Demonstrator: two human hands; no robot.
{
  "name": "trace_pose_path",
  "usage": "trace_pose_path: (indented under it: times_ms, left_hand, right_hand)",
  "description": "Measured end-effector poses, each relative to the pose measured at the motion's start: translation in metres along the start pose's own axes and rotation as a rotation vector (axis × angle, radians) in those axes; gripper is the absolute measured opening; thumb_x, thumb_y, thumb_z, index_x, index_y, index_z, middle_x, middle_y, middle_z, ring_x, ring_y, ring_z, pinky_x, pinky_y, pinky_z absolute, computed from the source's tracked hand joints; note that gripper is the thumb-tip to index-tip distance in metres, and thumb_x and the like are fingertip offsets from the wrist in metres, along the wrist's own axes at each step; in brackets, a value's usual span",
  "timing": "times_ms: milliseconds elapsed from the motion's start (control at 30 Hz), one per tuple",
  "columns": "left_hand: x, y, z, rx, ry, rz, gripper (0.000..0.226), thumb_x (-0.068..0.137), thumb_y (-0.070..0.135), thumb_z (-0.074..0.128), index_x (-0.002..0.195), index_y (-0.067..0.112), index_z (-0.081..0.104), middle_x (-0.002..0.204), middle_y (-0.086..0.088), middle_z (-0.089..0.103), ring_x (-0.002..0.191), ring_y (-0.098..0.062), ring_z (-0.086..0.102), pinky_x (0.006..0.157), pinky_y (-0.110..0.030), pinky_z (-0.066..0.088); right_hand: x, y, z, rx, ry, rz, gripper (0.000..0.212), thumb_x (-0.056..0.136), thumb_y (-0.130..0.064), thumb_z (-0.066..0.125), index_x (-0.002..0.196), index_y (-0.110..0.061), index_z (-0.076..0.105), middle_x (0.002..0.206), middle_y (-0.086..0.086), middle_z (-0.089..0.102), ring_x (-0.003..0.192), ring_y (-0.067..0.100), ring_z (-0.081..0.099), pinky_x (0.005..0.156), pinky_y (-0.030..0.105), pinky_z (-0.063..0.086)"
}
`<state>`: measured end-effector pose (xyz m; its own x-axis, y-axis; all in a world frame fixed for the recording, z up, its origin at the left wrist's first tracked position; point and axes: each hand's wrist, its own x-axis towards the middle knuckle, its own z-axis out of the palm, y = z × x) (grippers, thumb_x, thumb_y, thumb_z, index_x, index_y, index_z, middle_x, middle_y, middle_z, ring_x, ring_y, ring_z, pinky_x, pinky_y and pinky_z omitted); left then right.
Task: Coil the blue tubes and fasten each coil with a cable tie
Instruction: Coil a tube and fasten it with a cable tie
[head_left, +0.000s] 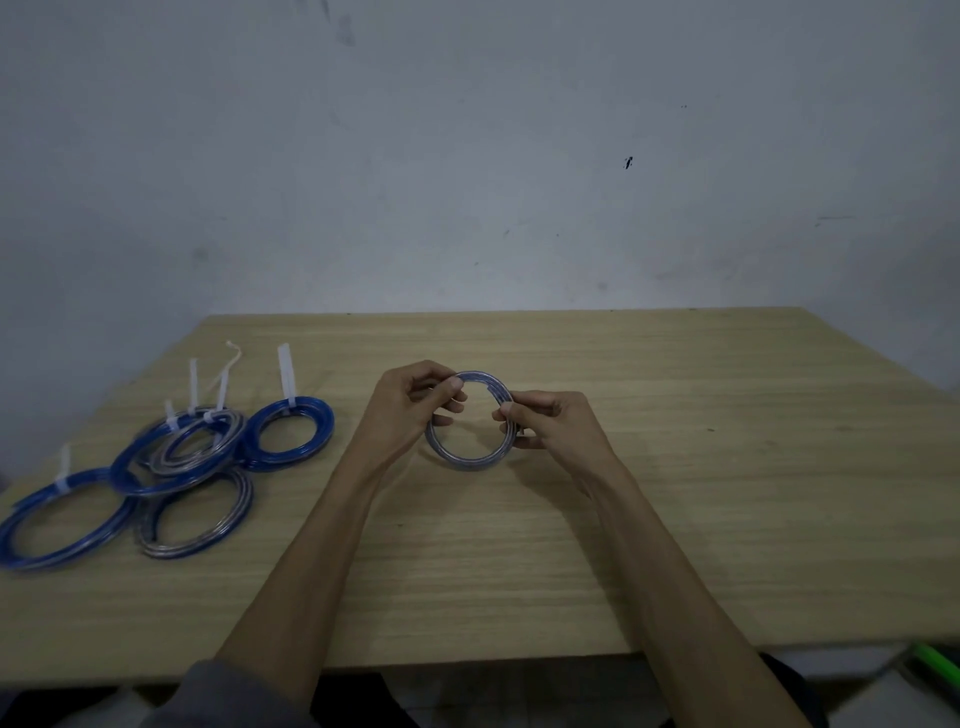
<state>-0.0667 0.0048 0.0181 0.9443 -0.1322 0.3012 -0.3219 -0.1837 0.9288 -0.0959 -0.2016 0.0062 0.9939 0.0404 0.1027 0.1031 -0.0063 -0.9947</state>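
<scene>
Coil (470, 460) between both hands' fingers (453, 385)

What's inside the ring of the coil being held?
Through the coil only bare table shows. The left hand and right hand grip its rim, and their fingers hide parts of it.

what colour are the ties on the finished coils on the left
White, seen in the head view: the cable ties stick up from the blue coils.
</scene>
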Motion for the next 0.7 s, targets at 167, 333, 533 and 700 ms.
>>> trace_pose_path:
  times_ms: [167, 333, 533, 700]
  left_hand:
    - [-0.001, 0.002, 0.001, 0.024, 0.037, 0.025, 0.016, 0.094, 0.018, 0.069, 0.095, 0.004, 0.074, 0.080, -0.011, 0.076, 0.070, -0.026, 0.074, 0.064, -0.035, 0.060]
    - [0.004, 0.004, -0.006, 0.110, -0.046, 0.030, 0.023, 0.095, 0.031, 0.067, 0.106, 0.013, 0.073, 0.089, -0.001, 0.078, 0.085, -0.015, 0.075, 0.074, -0.031, 0.061]
    - [0.028, 0.026, -0.021, 0.424, -0.208, 0.188, 0.018, 0.096, 0.029, 0.066, 0.097, 0.015, 0.077, 0.079, 0.003, 0.074, 0.073, -0.009, 0.069, 0.068, -0.026, 0.057]
    - [0.034, 0.038, -0.051, 0.271, -0.080, 0.141, 0.020, 0.096, 0.023, 0.066, 0.092, 0.005, 0.075, 0.071, -0.007, 0.072, 0.061, -0.014, 0.066, 0.059, -0.022, 0.054]
  right_hand:
    - [0.000, -0.001, -0.001, 0.065, 0.002, -0.016, 0.023, 0.094, -0.005, 0.067, 0.114, 0.004, 0.072, 0.098, 0.021, 0.075, 0.079, 0.016, 0.071, 0.076, 0.029, 0.062]
    - [0.009, -0.003, -0.001, 0.028, -0.033, -0.030, 0.025, 0.092, -0.006, 0.069, 0.115, 0.005, 0.071, 0.096, 0.018, 0.076, 0.079, 0.013, 0.073, 0.075, 0.026, 0.059]
    - [0.039, -0.025, 0.017, -0.137, -0.164, -0.126, 0.021, 0.089, -0.010, 0.075, 0.109, -0.006, 0.077, 0.093, 0.012, 0.078, 0.089, 0.021, 0.075, 0.085, 0.034, 0.060]
    - [0.063, -0.045, 0.040, -0.103, -0.179, -0.212, 0.019, 0.089, -0.009, 0.074, 0.107, -0.003, 0.077, 0.093, 0.017, 0.077, 0.075, 0.019, 0.066, 0.081, 0.037, 0.058]
